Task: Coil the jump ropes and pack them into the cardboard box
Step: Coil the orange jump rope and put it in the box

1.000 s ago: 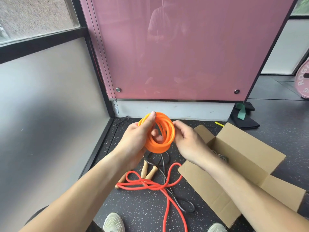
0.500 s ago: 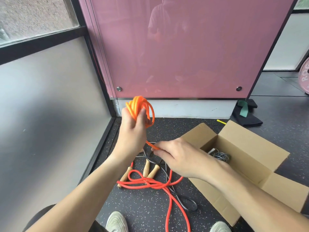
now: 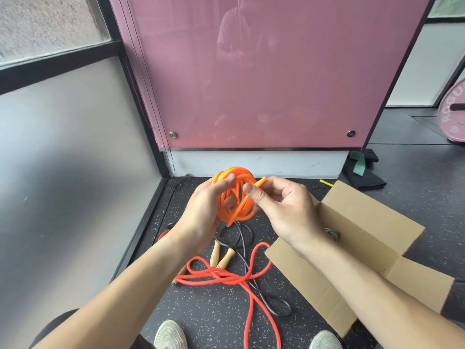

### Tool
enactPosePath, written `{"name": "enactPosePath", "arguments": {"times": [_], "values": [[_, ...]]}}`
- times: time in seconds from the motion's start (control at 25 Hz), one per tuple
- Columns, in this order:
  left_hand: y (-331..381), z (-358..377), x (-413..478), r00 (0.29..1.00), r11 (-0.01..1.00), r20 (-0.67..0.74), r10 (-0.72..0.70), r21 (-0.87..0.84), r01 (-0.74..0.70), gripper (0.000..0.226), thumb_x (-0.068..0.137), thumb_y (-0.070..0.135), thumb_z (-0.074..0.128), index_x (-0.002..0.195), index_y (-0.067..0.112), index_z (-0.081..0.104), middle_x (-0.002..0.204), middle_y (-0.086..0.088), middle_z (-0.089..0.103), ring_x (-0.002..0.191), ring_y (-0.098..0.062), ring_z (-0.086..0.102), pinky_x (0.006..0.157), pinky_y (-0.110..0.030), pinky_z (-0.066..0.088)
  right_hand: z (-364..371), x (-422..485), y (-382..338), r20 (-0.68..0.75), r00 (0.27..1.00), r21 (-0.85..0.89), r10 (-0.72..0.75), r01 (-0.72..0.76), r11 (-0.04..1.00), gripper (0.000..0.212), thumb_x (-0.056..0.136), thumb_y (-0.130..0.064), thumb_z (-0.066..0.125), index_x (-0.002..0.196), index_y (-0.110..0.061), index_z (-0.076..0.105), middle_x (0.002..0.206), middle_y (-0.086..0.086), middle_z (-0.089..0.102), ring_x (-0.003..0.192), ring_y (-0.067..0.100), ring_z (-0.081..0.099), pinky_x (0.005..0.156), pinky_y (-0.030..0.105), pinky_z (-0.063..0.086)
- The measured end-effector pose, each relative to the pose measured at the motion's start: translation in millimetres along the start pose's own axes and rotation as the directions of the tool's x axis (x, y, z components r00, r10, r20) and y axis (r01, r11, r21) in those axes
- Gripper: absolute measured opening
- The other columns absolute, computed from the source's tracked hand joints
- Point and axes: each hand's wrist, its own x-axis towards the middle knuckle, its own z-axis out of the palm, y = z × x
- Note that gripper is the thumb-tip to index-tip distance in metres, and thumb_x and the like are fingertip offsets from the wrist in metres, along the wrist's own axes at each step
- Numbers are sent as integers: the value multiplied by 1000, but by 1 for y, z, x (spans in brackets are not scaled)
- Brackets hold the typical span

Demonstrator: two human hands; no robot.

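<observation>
An orange jump rope (image 3: pixel 235 197) is wound into a tight coil that I hold in front of me above the floor. My left hand (image 3: pixel 203 210) grips the coil from the left, thumb over its top. My right hand (image 3: pixel 279 205) pinches the rope's loose end at the coil's upper right. The open cardboard box (image 3: pixel 362 222) lies on the floor to the right, with a grey rope (image 3: pixel 333 234) partly visible inside. On the floor below my hands lie a loose red rope (image 3: pixel 226 275) and a black rope (image 3: pixel 251 268) with wooden handles (image 3: pixel 221 255).
A pink glass panel (image 3: pixel 264 71) stands right behind the ropes and a frosted wall (image 3: pixel 63 172) closes the left side. My shoes (image 3: pixel 171 335) are at the bottom edge. A dark cloth with a green strap (image 3: pixel 362 170) lies behind the box; a pink weight plate (image 3: pixel 454 112) stands far right.
My left hand lowered the orange coil back to the middle. My right hand rose from near the floor ropes and now pinches the rope's end beside the coil.
</observation>
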Motion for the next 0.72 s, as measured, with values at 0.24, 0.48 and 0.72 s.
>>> {"name": "enactPosePath", "arguments": {"times": [0.24, 0.48, 0.72], "values": [[-1, 4, -13, 996, 972, 80, 49, -232, -29, 40, 99, 25, 43, 69, 14, 68, 48, 5, 29, 48, -15, 42, 56, -28, 45, 23, -4, 11, -95, 974, 271, 207, -175, 947, 56, 49, -59, 93, 87, -37, 58, 116, 5, 65, 100, 22, 72, 90, 46, 56], [-2, -4, -9, 981, 973, 119, 152, -191, -127, 40, 89, 30, 52, 55, 11, 46, 55, -8, 39, 64, -24, 41, 61, -35, 40, 21, -5, -7, 299, 845, 329, 444, -527, 783, 35, 85, -32, 75, 109, -8, 67, 86, 5, 72, 73, 11, 67, 59, 25, 49], [-13, 12, -14, 957, 959, 164, 237, 114, -258, 31, 98, 23, 54, 82, -4, 57, 63, -5, 46, 66, -19, 46, 69, -30, 46, 22, 3, 8, -193, 924, 82, 329, -319, 944, 21, 69, -25, 63, 88, -19, 72, 77, 4, 75, 79, 25, 73, 76, 47, 62]]}}
